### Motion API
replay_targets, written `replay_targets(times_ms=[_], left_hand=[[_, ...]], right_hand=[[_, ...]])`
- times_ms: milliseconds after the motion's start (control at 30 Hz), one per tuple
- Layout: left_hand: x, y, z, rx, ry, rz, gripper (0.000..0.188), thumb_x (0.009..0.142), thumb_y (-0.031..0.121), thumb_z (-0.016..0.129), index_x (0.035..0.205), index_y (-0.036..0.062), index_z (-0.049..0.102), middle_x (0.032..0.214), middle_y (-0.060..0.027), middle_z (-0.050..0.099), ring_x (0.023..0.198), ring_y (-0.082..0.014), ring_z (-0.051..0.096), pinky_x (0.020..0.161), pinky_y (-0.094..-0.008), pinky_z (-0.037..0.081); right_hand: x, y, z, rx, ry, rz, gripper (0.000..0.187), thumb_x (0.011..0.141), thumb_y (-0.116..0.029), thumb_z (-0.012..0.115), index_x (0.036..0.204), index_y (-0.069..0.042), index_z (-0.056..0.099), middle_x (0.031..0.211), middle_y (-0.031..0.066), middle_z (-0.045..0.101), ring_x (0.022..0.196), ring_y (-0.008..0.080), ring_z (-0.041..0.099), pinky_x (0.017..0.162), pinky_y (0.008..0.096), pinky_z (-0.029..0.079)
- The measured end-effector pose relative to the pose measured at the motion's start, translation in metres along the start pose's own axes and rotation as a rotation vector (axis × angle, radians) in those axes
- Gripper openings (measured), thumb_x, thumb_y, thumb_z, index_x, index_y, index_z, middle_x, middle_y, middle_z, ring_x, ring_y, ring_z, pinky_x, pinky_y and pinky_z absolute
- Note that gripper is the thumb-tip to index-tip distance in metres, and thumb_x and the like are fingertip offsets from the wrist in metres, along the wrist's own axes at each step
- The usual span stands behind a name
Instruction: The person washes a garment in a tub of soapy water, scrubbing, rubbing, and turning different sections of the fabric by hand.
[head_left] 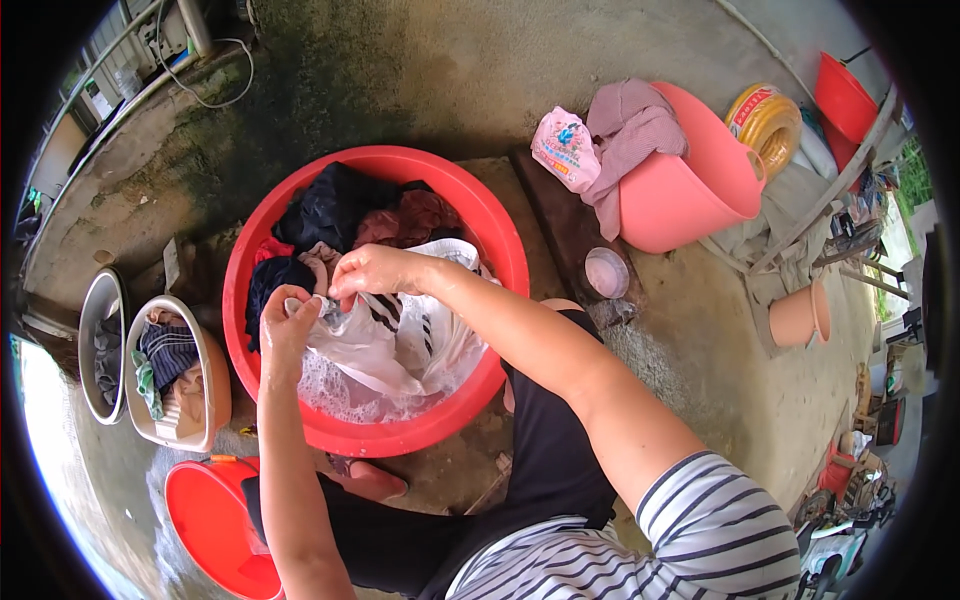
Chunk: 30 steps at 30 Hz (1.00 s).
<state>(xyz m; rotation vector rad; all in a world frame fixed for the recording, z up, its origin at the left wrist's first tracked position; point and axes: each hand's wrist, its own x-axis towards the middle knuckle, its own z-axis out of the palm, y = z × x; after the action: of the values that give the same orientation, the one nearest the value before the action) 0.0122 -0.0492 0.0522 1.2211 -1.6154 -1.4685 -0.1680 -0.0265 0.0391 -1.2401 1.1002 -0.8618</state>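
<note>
A large red basin (385,440) holds soapy water and wet clothes. Over its left half, my left hand (288,318) pinches an edge of a wet white garment with black stripes (365,350). Close beside it, my right hand (375,272) is closed on the same garment, fingertips almost meeting the left hand's. The rest of the cloth hangs down into the suds. Dark clothes (335,205) and a brownish-red piece (412,218) are heaped at the basin's far side.
Left of the basin stand a cream tub (205,400) of clothes and a grey-rimmed tub (88,300). A red bucket (215,520) lies tilted at lower left. At right are a pink bucket (690,205) draped with a mauve cloth (625,130), a pink packet (565,150) and a small bowl (606,272).
</note>
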Motion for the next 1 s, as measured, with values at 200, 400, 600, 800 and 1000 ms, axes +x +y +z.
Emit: replay_targets(times_ms=[200, 400, 600, 800, 1000], left_hand=[[-0.009, -0.003, 0.004, 0.053, -0.026, 0.104, 0.006, 0.074, 0.002, 0.056, 0.076, 0.0057, 0.051, 0.064, 0.0050, 0.045, 0.056, -0.0032, 0.039, 0.050, -0.0167, 0.031], [-0.006, -0.002, 0.004, 0.019, -0.143, 0.118, 0.015, 0.070, -0.002, 0.053, 0.084, 0.0026, 0.054, 0.074, 0.0010, 0.051, 0.069, -0.0062, 0.047, 0.063, -0.0181, 0.038], [0.000, -0.017, -0.004, 0.757, 0.174, 0.077, 0.020, 0.061, 0.006, 0.053, 0.080, 0.0010, 0.056, 0.066, -0.0123, 0.056, 0.065, -0.0219, 0.056, 0.062, -0.0303, 0.043], [-0.007, -0.019, -0.012, 0.719, -0.041, -0.085, 0.020, 0.061, 0.012, 0.056, 0.080, 0.0039, 0.057, 0.072, -0.0164, 0.058, 0.073, -0.0298, 0.057, 0.066, -0.0344, 0.044], [0.008, -0.030, -0.086, 0.928, 0.584, 0.098, 0.010, 0.067, 0.002, 0.047, 0.072, 0.0050, 0.056, 0.066, -0.0115, 0.057, 0.062, -0.0260, 0.057, 0.057, -0.0342, 0.044]], right_hand=[[-0.008, 0.000, 0.027, -0.168, -0.208, 0.082, 0.011, 0.068, -0.010, 0.059, 0.069, 0.001, 0.059, 0.061, 0.0041, 0.057, 0.057, 0.0102, 0.054, 0.054, 0.0237, 0.043], [-0.005, 0.004, 0.017, -0.375, 0.275, -0.240, 0.014, 0.066, -0.010, 0.056, 0.058, 0.001, 0.053, 0.050, 0.0052, 0.050, 0.049, 0.0086, 0.046, 0.046, 0.0269, 0.037], [0.000, -0.006, 0.012, -0.205, 0.623, -0.356, 0.019, 0.064, -0.008, 0.055, 0.050, -0.001, 0.043, 0.045, 0.0075, 0.044, 0.046, 0.0087, 0.043, 0.042, 0.0273, 0.034], [-0.003, 0.014, -0.016, -0.972, 0.834, -0.417, 0.014, 0.069, -0.010, 0.051, 0.071, -0.003, 0.039, 0.062, 0.0154, 0.053, 0.057, 0.0359, 0.052, 0.050, 0.0449, 0.040], [-0.020, 0.048, -0.006, -0.865, 0.287, -0.387, 0.019, 0.072, -0.010, 0.050, 0.089, -0.005, 0.045, 0.074, 0.0148, 0.056, 0.072, 0.0322, 0.055, 0.060, 0.0414, 0.042]])
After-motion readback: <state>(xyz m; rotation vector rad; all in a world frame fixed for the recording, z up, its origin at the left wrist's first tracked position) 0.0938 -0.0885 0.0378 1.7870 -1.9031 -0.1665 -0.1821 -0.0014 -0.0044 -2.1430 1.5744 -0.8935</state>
